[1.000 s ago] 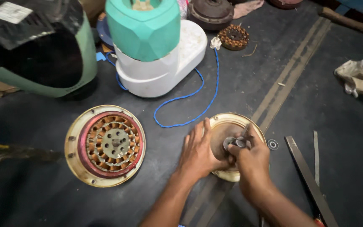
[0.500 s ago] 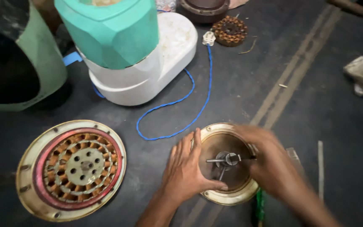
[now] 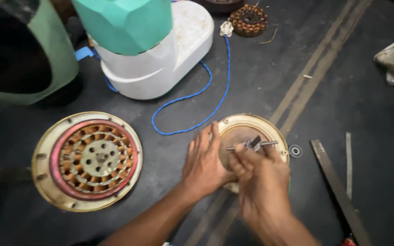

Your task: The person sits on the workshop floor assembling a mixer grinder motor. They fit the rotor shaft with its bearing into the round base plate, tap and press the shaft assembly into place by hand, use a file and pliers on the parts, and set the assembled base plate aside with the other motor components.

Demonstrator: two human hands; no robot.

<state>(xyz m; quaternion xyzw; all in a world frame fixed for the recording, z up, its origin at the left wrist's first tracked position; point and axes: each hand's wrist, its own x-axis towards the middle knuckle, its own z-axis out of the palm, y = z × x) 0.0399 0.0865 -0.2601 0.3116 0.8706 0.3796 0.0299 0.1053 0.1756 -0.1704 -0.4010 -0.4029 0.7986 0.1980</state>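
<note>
Both hands, left hand (image 3: 204, 161) and right hand (image 3: 261, 180), press the round motor cover (image 3: 251, 127).

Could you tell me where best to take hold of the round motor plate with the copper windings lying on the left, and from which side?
Probably by its wide brass-coloured outer rim, coming from above with fingers on opposite edges. The winding plate lies flat on the dark floor, windings facing up, so the rim is the bare, firm part; the copper coils look delicate and are best left untouched.
</note>
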